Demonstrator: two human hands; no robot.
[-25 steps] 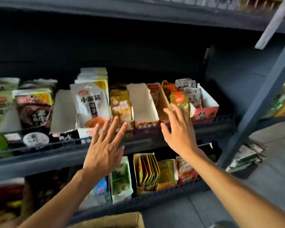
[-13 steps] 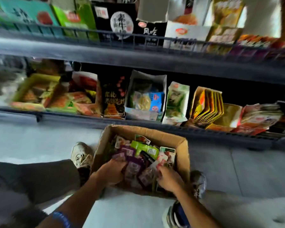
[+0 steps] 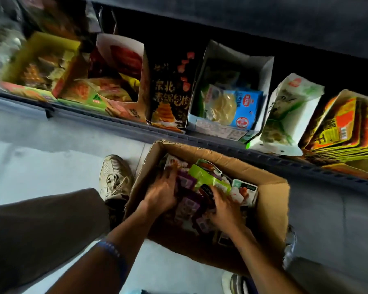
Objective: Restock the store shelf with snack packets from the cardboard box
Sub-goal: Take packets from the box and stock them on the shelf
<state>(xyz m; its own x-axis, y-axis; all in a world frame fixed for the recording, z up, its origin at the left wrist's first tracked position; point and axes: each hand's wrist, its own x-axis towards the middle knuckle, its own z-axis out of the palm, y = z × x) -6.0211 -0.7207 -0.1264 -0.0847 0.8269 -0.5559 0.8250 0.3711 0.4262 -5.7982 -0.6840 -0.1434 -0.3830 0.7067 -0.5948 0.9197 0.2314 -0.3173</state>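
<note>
An open cardboard box (image 3: 268, 200) sits on the floor in front of the bottom shelf (image 3: 119, 124). It holds a loose pile of snack packets (image 3: 188, 205), purple, white and one bright green packet (image 3: 208, 180). Both my hands are inside the box. My left hand (image 3: 160, 193) digs into the left side of the pile, its fingers bent down around packets and blurred. My right hand (image 3: 223, 209) lies over the middle of the pile, just below the green packet, with its fingers curled onto purple packets.
The bottom shelf carries open display cartons: a black one (image 3: 170, 92), a white one with blue packets (image 3: 232, 102), a green-white one (image 3: 285, 115), orange-yellow ones (image 3: 344, 128). My shoe (image 3: 115, 179) and trouser leg (image 3: 43, 230) are left of the box.
One second ago my open hands were up at the upper shelf. The view then dropped to the box, and both hands now sit deeper among the packets.
</note>
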